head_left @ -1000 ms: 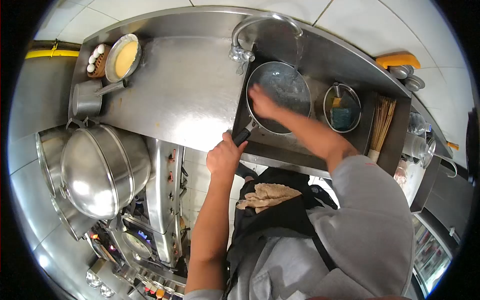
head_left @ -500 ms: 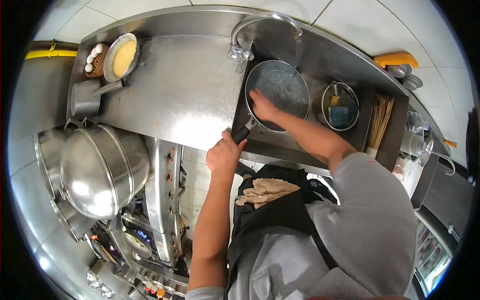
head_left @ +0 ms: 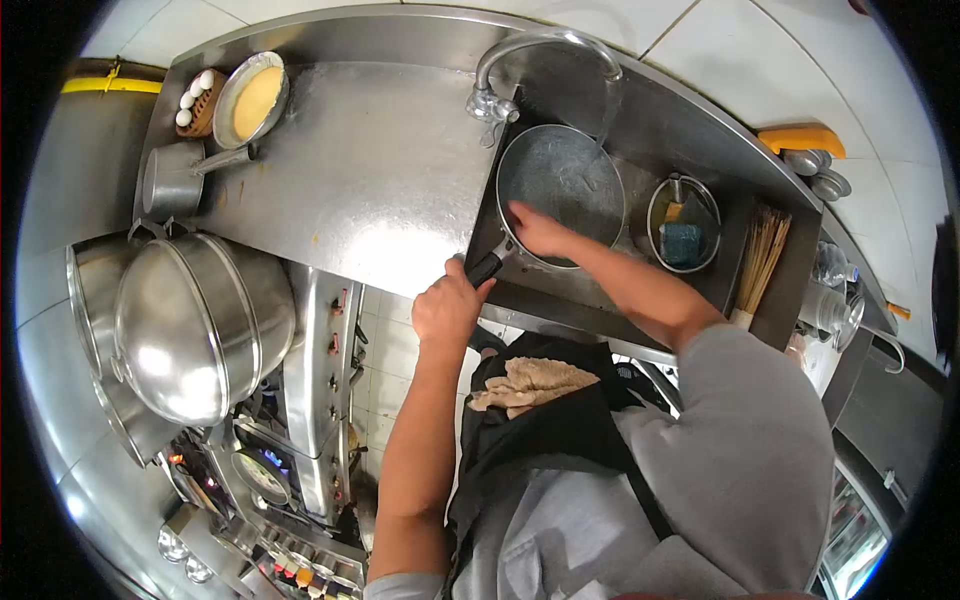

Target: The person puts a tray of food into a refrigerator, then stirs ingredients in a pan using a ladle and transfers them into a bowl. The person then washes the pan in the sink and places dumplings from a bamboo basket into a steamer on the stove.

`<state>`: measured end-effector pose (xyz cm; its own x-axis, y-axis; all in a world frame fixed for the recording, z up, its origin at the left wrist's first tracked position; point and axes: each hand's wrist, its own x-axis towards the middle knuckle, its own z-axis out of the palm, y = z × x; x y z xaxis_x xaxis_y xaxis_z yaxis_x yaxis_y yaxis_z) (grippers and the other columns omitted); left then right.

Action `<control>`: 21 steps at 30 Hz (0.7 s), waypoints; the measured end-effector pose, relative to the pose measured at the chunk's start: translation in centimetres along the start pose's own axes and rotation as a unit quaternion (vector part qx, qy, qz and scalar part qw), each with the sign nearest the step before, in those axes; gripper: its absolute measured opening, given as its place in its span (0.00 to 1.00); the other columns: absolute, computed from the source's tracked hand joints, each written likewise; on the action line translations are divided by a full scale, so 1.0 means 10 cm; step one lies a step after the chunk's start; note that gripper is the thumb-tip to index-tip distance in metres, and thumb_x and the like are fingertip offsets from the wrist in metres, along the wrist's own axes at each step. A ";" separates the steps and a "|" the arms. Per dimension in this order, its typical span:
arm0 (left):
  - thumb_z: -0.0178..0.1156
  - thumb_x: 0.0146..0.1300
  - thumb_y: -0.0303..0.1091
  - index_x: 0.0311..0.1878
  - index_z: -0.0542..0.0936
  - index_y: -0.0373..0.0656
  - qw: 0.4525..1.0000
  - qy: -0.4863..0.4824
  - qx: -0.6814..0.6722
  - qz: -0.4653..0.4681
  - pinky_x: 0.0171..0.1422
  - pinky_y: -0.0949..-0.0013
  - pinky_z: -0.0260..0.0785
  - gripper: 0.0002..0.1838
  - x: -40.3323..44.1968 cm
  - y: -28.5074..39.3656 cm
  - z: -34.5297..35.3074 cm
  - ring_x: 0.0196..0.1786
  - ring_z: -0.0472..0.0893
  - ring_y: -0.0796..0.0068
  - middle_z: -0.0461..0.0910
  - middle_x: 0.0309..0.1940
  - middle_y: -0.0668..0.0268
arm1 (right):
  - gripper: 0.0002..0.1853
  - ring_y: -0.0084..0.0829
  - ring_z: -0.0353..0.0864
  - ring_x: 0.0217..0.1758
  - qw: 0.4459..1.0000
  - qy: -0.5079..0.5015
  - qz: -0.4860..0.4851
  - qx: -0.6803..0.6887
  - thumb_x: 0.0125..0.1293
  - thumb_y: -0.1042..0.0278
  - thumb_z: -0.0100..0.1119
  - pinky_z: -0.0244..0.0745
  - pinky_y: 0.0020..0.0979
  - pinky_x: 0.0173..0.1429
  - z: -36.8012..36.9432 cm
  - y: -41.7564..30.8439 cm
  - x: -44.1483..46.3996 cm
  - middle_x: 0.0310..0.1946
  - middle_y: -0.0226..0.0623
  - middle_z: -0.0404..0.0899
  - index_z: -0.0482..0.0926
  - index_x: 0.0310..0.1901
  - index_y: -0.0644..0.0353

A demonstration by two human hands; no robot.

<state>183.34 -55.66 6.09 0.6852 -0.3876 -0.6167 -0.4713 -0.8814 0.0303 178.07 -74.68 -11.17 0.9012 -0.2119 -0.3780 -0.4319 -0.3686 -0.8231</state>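
Note:
My left hand [head_left: 447,307] is closed round the black handle [head_left: 484,270] of a frying pan [head_left: 560,180], which sits in the metal sink below the faucet [head_left: 550,40]. Inside the pan, near the handle side, is my right hand [head_left: 538,232], its fingers bent and pressed together toward the pan's surface. Whatever those fingers may hold is too small to make out. The pan's inside looks wet, and a thin stream of water falls from the spout at its far edge.
Right of the pan stands a metal container [head_left: 684,224] with a green sponge, then a bundle of wooden sticks [head_left: 765,262]. Eggs [head_left: 187,100], a bowl of yellow liquid [head_left: 257,103] and a saucepan [head_left: 174,180] stand on the left counter. Large pots [head_left: 170,330] are at left.
My right hand has shifted slightly down and right within the pan, nearer the handle. My left hand keeps its grip. The whole view has tilted slightly.

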 end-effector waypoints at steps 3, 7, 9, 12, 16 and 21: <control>0.55 0.62 0.65 0.53 0.68 0.42 1.000 0.010 0.011 -0.005 0.42 0.55 0.78 0.33 -0.01 0.01 0.04 0.38 0.86 0.54 0.85 0.32 0.54 | 0.20 0.50 0.68 0.61 0.916 0.116 -0.077 -0.376 0.59 0.68 0.54 0.64 0.49 0.63 -0.34 0.19 0.78 0.54 0.50 0.71 0.74 0.54 0.59; 0.57 0.61 0.64 0.47 0.68 0.41 0.999 0.029 0.015 0.002 0.39 0.57 0.79 0.32 -0.04 0.05 -0.01 0.35 0.86 0.55 0.85 0.29 0.56 | 0.25 0.50 0.70 0.58 0.877 0.206 -0.041 -0.433 0.55 0.74 0.56 0.67 0.50 0.61 -0.80 0.73 0.25 0.52 0.54 0.70 0.69 0.57 0.59; 0.57 0.62 0.64 0.48 0.68 0.41 0.999 0.040 0.015 0.009 0.38 0.57 0.79 0.32 -0.04 0.03 0.03 0.34 0.86 0.55 0.85 0.29 0.56 | 0.26 0.52 0.71 0.57 0.903 0.229 0.110 -0.347 0.52 0.75 0.58 0.68 0.49 0.61 -0.47 0.60 -0.10 0.52 0.53 0.69 0.70 0.56 0.61; 0.56 0.61 0.65 0.50 0.68 0.41 0.999 0.039 0.020 0.012 0.40 0.57 0.78 0.33 -0.06 0.02 0.00 0.35 0.86 0.55 0.85 0.30 0.56 | 0.25 0.55 0.72 0.58 0.954 0.192 0.097 -0.208 0.55 0.72 0.59 0.70 0.47 0.61 -0.01 0.52 -0.02 0.55 0.56 0.71 0.70 0.57 0.63; 0.53 0.64 0.64 0.53 0.70 0.41 0.999 0.015 0.021 0.019 0.47 0.50 0.76 0.32 -0.10 0.09 -0.05 0.41 0.85 0.48 0.84 0.35 0.47 | 0.20 0.50 0.75 0.59 0.986 0.128 0.084 -0.061 0.57 0.69 0.61 0.72 0.45 0.61 -0.09 0.06 0.23 0.54 0.55 0.76 0.77 0.53 0.64; 0.54 0.67 0.53 0.50 0.73 0.36 0.978 0.111 -0.073 0.160 0.50 0.45 0.73 0.26 0.25 0.75 -0.46 0.45 0.82 0.41 0.81 0.41 0.40 | 0.17 0.48 0.79 0.55 0.960 0.258 0.109 0.004 0.61 0.62 0.62 0.72 0.42 0.57 -1.19 -0.08 0.31 0.48 0.50 0.80 0.81 0.49 0.59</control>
<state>184.06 -64.46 8.44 0.6267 -0.6844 -0.3727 -0.6078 -0.7286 0.3160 180.76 -85.83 -6.66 0.6507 -0.7047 -0.2828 -0.6058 -0.2573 -0.7529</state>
